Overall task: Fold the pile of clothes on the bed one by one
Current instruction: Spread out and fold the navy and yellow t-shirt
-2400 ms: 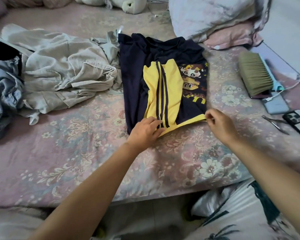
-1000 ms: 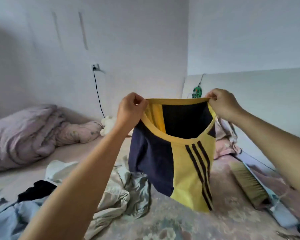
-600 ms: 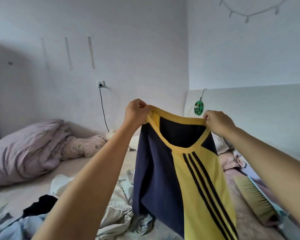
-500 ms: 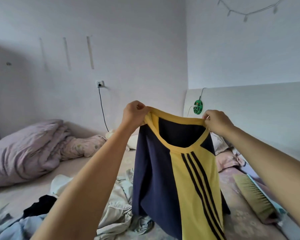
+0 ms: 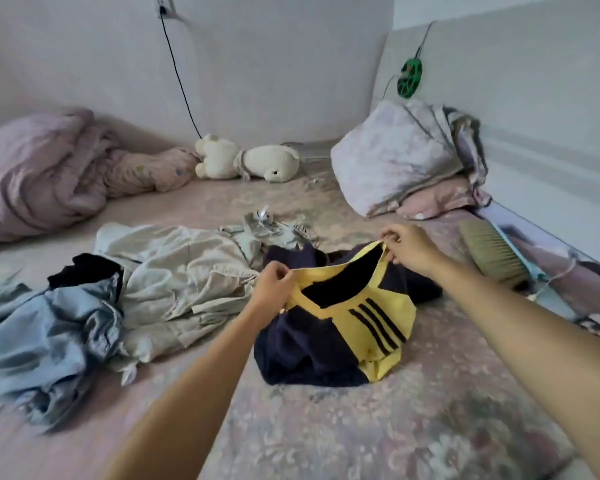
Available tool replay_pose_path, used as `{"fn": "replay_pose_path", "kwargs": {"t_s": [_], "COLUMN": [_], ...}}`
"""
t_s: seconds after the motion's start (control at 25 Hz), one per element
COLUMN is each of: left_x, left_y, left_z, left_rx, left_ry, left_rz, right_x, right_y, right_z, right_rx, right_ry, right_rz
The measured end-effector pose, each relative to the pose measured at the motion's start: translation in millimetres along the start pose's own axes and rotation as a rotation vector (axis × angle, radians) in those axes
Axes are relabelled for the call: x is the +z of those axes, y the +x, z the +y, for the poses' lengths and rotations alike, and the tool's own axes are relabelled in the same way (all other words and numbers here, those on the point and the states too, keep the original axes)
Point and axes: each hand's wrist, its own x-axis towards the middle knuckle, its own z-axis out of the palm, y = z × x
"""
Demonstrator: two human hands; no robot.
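We are noting the change first: half a second ago the navy-and-yellow shirt [image 5: 336, 327] was hanging in the air at full length from both hands; now it is slumping onto the bed [image 5: 361, 427], with only its yellow-trimmed edge held up.

The left hand [image 5: 272, 284] is pinching that yellow edge at its near-left end; the right hand [image 5: 407, 247] is pinching the same edge at its far-right end. The held edge is running diagonally from near-left to far-right between the two hands, opening upward, and the shirt's body is bunching toward us below it. Three dark stripes on the yellow panel are slanting down to the right.

Counting: one shirt in hand. To the left of the left hand we are seeing one beige garment [image 5: 181, 271], one light-blue garment [image 5: 45, 334] and one black piece [image 5: 84, 271], all crumpled. Beyond the right hand, one brush [image 5: 489, 254] is lying on the bed, with stacked pillows [image 5: 399, 157] farther off. One white plush toy [image 5: 246, 161] is lying by the wall.
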Motion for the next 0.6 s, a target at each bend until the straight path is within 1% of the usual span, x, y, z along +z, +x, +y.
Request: {"fn": "replay_pose_path", "kwargs": {"t_s": [0.08,0.12,0.16,0.2,0.28,0.32,0.36,0.4,0.48,0.52,0.6], "left_x": [21,27,29,29,26,25,25,25,27,28,33], "left_y": [-27,-37,-44,-49,-50,-48,-45,-41,-32,-27,-22], "left_z": [-76,-103,-123,-136,-146,-148,-149,-150,-151,-151,-151], "left_rx": [-0.146,-0.189,-0.197,-0.168,-0.053,0.005,0.045,0.068,0.135,0.207,0.358], "left_ry": [-0.089,-0.159,-0.215,-0.235,-0.22,-0.195,-0.153,-0.105,0.058,0.188,0.424], "left_rz": [-0.043,-0.08,-0.108,-0.125,-0.13,-0.139,-0.155,-0.176,-0.204,-0.222,-0.263], "right_x": [45,61,74,81,91,96,101,106,117,119,121], "right_y": [-22,-34,-45,-55,-72,-77,-81,-81,-79,-77,-73], "right_z": [46,66,84,99,117,120,122,125,128,129,134], "right_rx": [0.076,0.084,0.063,0.017,-0.115,-0.202,-0.289,-0.333,-0.267,-0.251,-0.288], "right_ry": [0.028,0.018,-0.017,-0.077,-0.239,-0.326,-0.425,-0.523,-0.643,-0.68,-0.769], "right_rz": [-0.158,-0.207,-0.198,-0.149,-0.037,-0.014,-0.023,-0.073,-0.209,-0.225,-0.197]}}
